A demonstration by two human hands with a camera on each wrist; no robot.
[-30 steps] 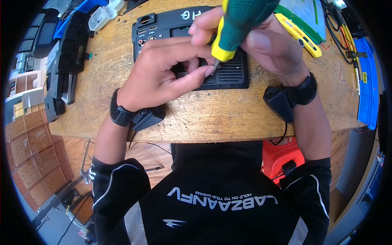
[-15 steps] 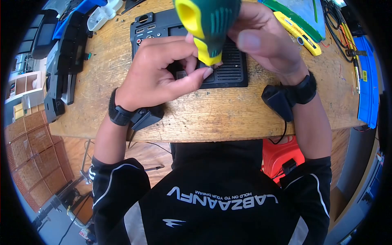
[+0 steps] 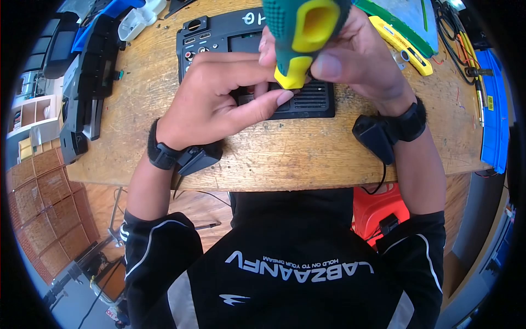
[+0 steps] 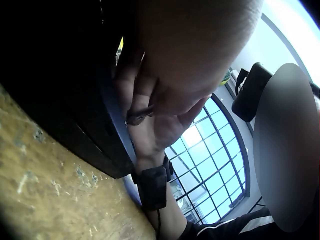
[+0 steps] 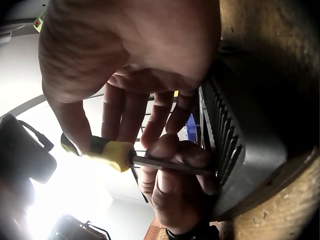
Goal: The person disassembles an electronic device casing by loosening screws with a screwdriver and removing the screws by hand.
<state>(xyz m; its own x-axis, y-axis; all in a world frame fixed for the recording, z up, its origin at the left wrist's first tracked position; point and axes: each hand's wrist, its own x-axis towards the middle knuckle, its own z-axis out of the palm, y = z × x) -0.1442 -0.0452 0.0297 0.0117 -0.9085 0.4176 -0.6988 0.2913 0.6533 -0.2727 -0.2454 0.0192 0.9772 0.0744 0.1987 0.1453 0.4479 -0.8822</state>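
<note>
The right hand [image 3: 364, 66] grips a green and yellow screwdriver [image 3: 307, 41] that stands over a black device panel [image 3: 312, 112] with vent slots and round connectors. In the right wrist view the screwdriver [image 5: 112, 154] has its metal shaft running down to the panel [image 5: 240, 145] beside the slots. The left hand [image 3: 219, 98] lies over the panel, its thumb and index finger pinching around the lower end of the shaft. Fingers of the left hand [image 5: 175, 185] surround that shaft in the right wrist view. The tip's exact contact is hard to make out.
A yellow cutter [image 3: 402, 46] lies right of the panel near a green-edged mat. Black housings [image 3: 90, 77] and a white tray [image 3: 137, 22] stand at left. Cables and a blue bin [image 3: 493, 109] are at the right edge of the wooden table [image 3: 263, 164].
The screwdriver handle swung left and then back right, turning so its yellow patch shows on another side. The right hand's fingers shifted around it; the left hand stays nearly still.
</note>
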